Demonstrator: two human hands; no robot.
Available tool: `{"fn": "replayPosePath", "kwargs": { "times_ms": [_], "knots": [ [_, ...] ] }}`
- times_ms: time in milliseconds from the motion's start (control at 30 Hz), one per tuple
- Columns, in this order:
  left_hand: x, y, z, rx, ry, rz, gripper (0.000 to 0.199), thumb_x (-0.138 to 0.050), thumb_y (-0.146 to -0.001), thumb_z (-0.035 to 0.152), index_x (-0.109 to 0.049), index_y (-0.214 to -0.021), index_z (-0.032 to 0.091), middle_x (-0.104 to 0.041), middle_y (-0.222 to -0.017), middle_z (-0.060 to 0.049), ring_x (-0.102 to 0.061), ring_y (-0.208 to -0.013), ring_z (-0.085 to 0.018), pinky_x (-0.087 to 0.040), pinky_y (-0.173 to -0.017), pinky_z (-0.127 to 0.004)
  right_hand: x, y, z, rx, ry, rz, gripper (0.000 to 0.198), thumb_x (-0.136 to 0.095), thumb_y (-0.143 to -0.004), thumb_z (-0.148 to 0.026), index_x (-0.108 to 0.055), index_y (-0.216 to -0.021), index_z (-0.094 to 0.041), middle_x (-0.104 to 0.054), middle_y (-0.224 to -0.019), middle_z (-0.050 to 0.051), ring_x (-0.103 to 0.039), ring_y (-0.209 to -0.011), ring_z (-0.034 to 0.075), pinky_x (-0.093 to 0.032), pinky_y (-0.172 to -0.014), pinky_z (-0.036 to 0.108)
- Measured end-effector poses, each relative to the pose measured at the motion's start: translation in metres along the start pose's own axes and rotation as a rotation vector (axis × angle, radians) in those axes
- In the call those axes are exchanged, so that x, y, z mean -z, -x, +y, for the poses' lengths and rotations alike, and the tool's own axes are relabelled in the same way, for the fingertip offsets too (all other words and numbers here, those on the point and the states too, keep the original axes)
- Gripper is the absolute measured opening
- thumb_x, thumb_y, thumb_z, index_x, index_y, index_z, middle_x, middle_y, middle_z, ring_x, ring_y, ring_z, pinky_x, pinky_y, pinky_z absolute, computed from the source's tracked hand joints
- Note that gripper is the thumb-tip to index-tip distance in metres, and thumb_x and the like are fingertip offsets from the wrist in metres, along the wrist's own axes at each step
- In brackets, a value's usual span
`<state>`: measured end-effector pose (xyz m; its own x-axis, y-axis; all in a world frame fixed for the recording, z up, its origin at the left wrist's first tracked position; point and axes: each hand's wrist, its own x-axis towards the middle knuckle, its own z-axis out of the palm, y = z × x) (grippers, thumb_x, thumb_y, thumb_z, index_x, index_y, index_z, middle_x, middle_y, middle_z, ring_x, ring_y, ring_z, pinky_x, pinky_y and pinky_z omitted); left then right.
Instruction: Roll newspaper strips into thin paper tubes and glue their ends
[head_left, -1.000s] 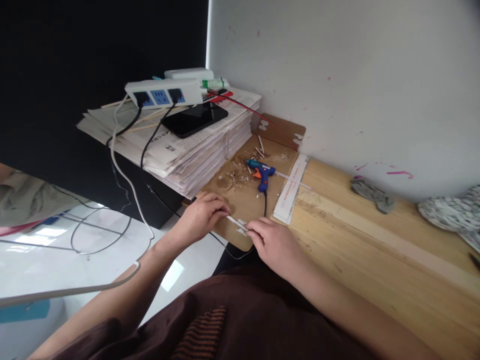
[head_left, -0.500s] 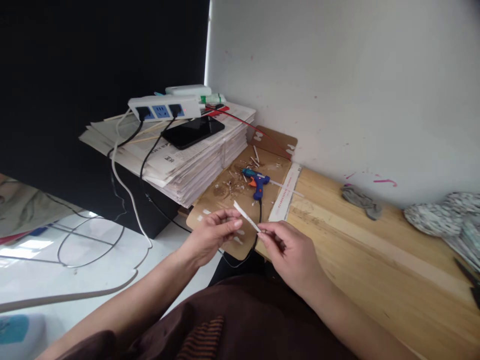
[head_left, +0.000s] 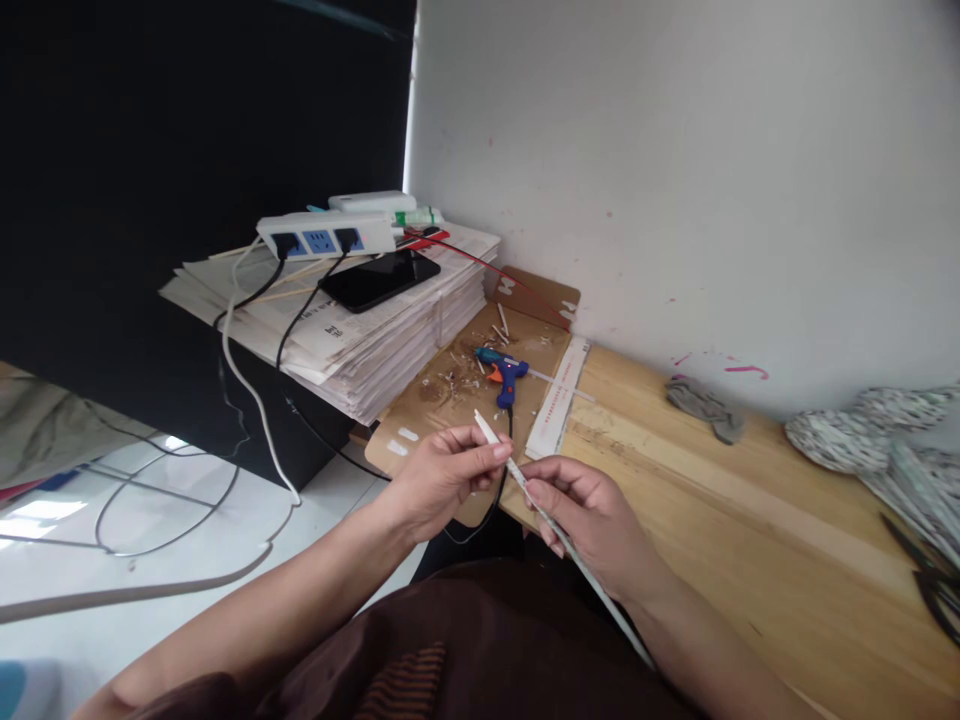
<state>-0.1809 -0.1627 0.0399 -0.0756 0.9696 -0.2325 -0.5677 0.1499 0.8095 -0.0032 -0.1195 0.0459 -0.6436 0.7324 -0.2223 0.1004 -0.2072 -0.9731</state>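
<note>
A thin white rolled-paper tube slants from between my hands down toward my lap. My left hand pinches it near its upper end, thumb on top, with the pale tip sticking out beyond. Just below, my right hand has thumb and fingers closed round the same tube, whose long part runs on under the palm. Beyond my hands a blue glue gun with an orange trigger lies on a cardboard sheet, a clear glue stick poking out of its back.
Left of the cardboard, a tall paper stack carries a black phone and a power strip with hanging cords. Scraps litter the cardboard. On the wooden table are a grey cloth, patterned woven pieces and black-handled scissors.
My hands have come closer together, the left shifting right along the tube. The tube's long lower part now shows below my right hand. The view has tilted slightly.
</note>
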Motion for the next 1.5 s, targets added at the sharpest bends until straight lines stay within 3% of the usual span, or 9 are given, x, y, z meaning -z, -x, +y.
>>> {"fn": "replayPosePath", "kwargs": {
  "times_ms": [200, 400, 500, 700, 967, 1167, 1233, 1367, 1500],
  "knots": [
    [-0.005, 0.001, 0.002, 0.017, 0.011, -0.048, 0.02, -0.08, -0.066, 0.023, -0.073, -0.082, 0.013, -0.061, -0.072, 0.0, -0.053, -0.061, -0.005, -0.041, -0.056, -0.018, 0.006, -0.001, 0.004, -0.123, -0.314, -0.139, 0.026, -0.066, -0.081, -0.041, -0.06, -0.093, -0.018, -0.055, -0.072, -0.003, -0.043, -0.042, 0.003, -0.032, -0.037, 0.016],
    [-0.006, 0.0, 0.003, -0.039, -0.027, 0.001, 0.02, -0.081, -0.065, 0.025, -0.073, -0.08, 0.014, -0.061, -0.069, 0.0, -0.05, -0.057, -0.005, -0.038, -0.053, -0.017, 0.003, 0.01, -0.003, 0.175, 0.406, 0.156, 0.019, -0.069, -0.078, -0.037, -0.064, -0.082, -0.019, -0.061, -0.068, 0.0, -0.054, -0.06, 0.011, -0.043, -0.057, 0.024],
    [-0.007, 0.001, 0.004, -0.049, -0.033, -0.008, 0.02, -0.082, -0.064, 0.024, -0.073, -0.079, 0.015, -0.062, -0.068, 0.0, -0.052, -0.058, -0.005, -0.039, -0.054, -0.018, 0.002, 0.013, -0.006, 0.222, 0.531, 0.212, 0.021, -0.062, -0.084, -0.039, -0.066, -0.077, -0.02, -0.06, -0.065, -0.001, -0.052, -0.058, 0.011, -0.041, -0.056, 0.023],
    [-0.004, 0.0, 0.005, -0.028, -0.022, -0.005, 0.02, -0.082, -0.063, 0.025, -0.073, -0.077, 0.014, -0.064, -0.07, -0.001, -0.053, -0.058, -0.006, -0.04, -0.054, -0.019, 0.005, 0.008, -0.004, -0.074, 0.112, -0.008, 0.031, -0.065, -0.08, -0.047, -0.062, -0.079, -0.016, -0.058, -0.062, -0.002, -0.048, -0.045, 0.007, -0.036, -0.04, 0.018],
    [0.006, -0.004, 0.005, -0.179, -0.18, 0.005, 0.018, -0.077, -0.069, 0.031, -0.071, -0.075, 0.015, -0.066, -0.068, -0.003, -0.056, -0.063, -0.01, -0.044, -0.061, -0.022, 0.01, 0.007, -0.002, -0.171, -0.27, -0.153, 0.031, -0.064, -0.082, -0.044, -0.065, -0.082, -0.013, -0.053, -0.056, -0.003, -0.041, -0.039, 0.003, -0.029, -0.037, 0.015],
    [0.054, -0.017, 0.044, -0.489, -0.523, 0.433, 0.029, -0.064, -0.079, 0.044, -0.069, -0.071, 0.017, -0.051, -0.046, 0.002, -0.045, -0.046, -0.01, -0.036, -0.049, -0.024, 0.016, 0.008, -0.004, -0.123, -0.141, -0.036, 0.033, -0.062, -0.083, -0.047, -0.065, -0.087, -0.014, -0.054, -0.061, -0.002, -0.045, -0.045, 0.005, -0.031, -0.04, 0.016],
    [0.068, -0.019, 0.054, -0.549, -0.616, 0.521, 0.026, -0.067, -0.076, 0.042, -0.072, -0.08, 0.017, -0.057, -0.055, 0.001, -0.047, -0.049, -0.01, -0.037, -0.05, -0.023, 0.018, 0.007, -0.004, -0.09, -0.05, 0.035, 0.034, -0.06, -0.083, -0.049, -0.065, -0.088, -0.016, -0.054, -0.062, -0.002, -0.045, -0.047, 0.005, -0.033, -0.042, 0.017],
    [0.064, -0.013, 0.046, -0.522, -0.639, 0.395, 0.066, -0.077, -0.066, 0.034, -0.054, -0.128, 0.023, -0.066, -0.089, -0.001, -0.055, -0.063, -0.011, -0.039, -0.053, -0.021, 0.017, 0.009, -0.005, 0.062, 0.248, 0.211, 0.03, -0.058, -0.085, -0.048, -0.065, -0.083, -0.018, -0.057, -0.064, -0.001, -0.049, -0.053, 0.009, -0.039, -0.048, 0.021],
    [0.025, -0.005, 0.021, -0.214, -0.383, 0.152, 0.04, -0.077, -0.067, 0.037, -0.068, -0.101, 0.017, -0.059, -0.068, 0.001, -0.048, -0.053, -0.007, -0.035, -0.047, -0.018, 0.01, 0.014, -0.006, 0.236, 0.525, 0.323, 0.025, -0.056, -0.087, -0.043, -0.064, -0.078, -0.02, -0.056, -0.062, -0.001, -0.048, -0.054, 0.011, -0.038, -0.052, 0.024]
  ]
}}
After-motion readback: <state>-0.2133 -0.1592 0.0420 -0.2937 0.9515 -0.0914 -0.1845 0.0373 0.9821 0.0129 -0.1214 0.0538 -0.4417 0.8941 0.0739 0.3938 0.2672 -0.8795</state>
